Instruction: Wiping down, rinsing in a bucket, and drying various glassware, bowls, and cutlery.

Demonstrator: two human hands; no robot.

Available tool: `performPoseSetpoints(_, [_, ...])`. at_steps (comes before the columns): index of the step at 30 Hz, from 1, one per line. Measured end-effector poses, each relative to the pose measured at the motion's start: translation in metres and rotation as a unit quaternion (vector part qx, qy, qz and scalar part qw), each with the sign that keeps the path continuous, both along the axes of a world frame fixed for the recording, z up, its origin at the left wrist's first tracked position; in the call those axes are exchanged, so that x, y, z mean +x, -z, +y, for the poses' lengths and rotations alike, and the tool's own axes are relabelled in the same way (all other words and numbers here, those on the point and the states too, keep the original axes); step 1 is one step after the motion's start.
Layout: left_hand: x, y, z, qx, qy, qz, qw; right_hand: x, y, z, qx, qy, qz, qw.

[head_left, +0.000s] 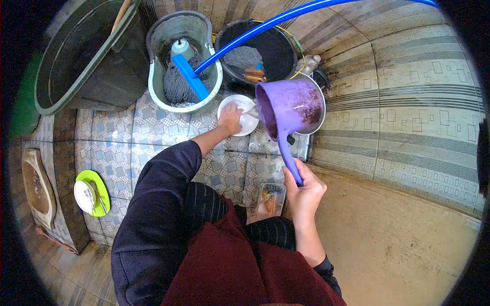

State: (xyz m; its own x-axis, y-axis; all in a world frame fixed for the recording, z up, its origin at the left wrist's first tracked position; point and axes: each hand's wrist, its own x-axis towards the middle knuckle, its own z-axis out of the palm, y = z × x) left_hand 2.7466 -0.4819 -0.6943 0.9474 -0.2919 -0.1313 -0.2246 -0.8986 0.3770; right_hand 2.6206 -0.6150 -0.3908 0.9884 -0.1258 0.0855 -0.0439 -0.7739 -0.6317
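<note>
My right hand [306, 184] is closed round the handle of a purple water dipper [293, 107], tilted with its mouth toward the left. Between the dipper's mouth and a round white dish [248, 125] there is a pale streak that looks like water. The dish lies low over the tiled floor, just in front of the buckets. My left hand [231, 118] reaches into it, fingers laid out against its inner surface and a little blurred. Behind the dipper, a pale round pot [320, 115] is partly hidden.
A mint bucket [155, 92] holds a grey mop with a blue head and long blue handle [275, 21] crossing overhead. Beside it stands a black basin [283, 43] with grey mop strands. A large dark tub [46, 104] is far left. White dishware [83, 197] rests on a green plate [102, 191].
</note>
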Motion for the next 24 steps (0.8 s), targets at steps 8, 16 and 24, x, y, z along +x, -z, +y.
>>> performPoseSetpoints(8, [-0.013, 0.010, 0.007, -0.010, 0.102, -0.112, 0.988, 0.003, -0.004, 0.001, -0.005, -0.015, -0.021, 1.000])
performPoseSetpoints(16, [-0.015, -0.022, 0.046, 0.057, 0.286, -0.040, 0.956, 0.005, -0.008, 0.000, 0.036, 0.040, -0.042, 0.998])
performPoseSetpoints(24, [-0.010, -0.049, 0.061, -0.244, 0.034, 0.021, 0.969, 0.052, -0.075, 0.085, 0.144, -0.165, -0.132, 0.967])
